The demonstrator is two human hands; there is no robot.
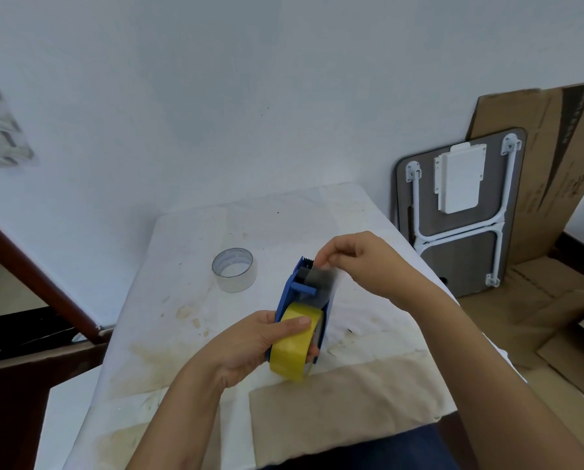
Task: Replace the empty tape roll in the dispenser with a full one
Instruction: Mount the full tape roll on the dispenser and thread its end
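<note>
A blue tape dispenser (292,293) stands on the white cloth-covered table (189,317), its toothed cutter at the far end. A full yellow tape roll (292,354) sits in its near end. My left hand (250,347) grips the dispenser and roll from the left, thumb across the roll's top. My right hand (355,262) pinches the free end of the tape at the cutter; a stretch of tape runs from the roll toward it. An almost empty, clear tape roll (234,269) lies flat on the table to the left of the dispenser.
The cloth is stained, with a tan patch (345,401) near the front edge. A folded lap table (460,212) leans on the wall at the right, with flattened cardboard (548,164) behind and around it. A dark wooden rail (36,276) runs at the left.
</note>
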